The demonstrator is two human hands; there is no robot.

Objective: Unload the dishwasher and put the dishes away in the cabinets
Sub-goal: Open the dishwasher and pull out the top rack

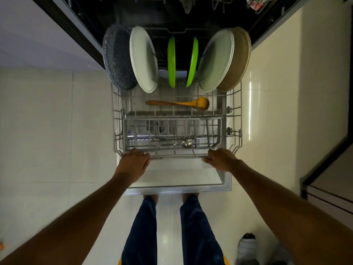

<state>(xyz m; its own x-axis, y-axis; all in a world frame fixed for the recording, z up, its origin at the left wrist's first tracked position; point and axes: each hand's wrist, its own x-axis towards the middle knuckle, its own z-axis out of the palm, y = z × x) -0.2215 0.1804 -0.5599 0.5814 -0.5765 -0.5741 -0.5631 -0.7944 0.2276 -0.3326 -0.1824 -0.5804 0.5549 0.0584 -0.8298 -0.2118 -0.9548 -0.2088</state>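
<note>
- I see both arms stretched forward, my left hand and right hand each curled around the front rail of the lower rack.
- The rack sits over the open dishwasher door on pale floor tiles; plates stand upright at the back, and a wooden spoon lies flat.
- Cutlery in the basket is hard to make out; the upper rack is cut off.

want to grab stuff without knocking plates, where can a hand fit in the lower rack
Free: the strip around the wooden spoon, between the plates and cutlery basket, and the gap between the two green plates. Crowded: the side plates.
</note>
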